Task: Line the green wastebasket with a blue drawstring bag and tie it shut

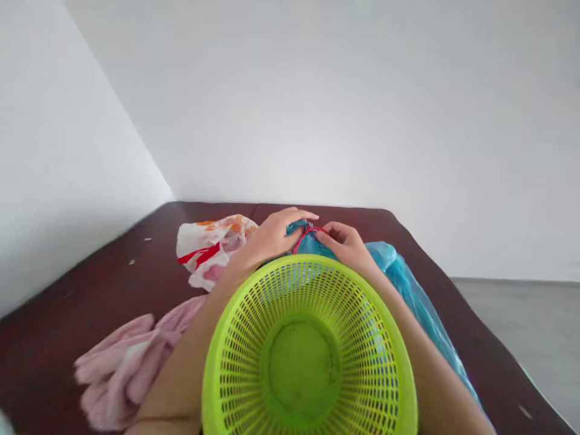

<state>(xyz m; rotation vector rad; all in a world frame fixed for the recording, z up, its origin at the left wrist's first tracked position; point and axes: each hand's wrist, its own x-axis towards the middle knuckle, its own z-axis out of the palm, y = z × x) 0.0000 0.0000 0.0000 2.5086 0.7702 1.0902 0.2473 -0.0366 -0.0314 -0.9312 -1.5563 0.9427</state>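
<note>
Both hands, left hand (272, 237) and right hand (347, 244), pinching blue cloth (408, 284) beyond green basket (308, 344); basket empty, pink cloth (131, 362) and printed cloth (211, 244) left of it, loose.

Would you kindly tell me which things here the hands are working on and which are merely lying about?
In hand:
- teal cloth, with a red trim under the fingers
- left hand, resting on the cloth
- right hand, pinching the trim

Lying about:
- green basket, between the forearms
- pink cloth
- white printed cloth
- dark table
</note>
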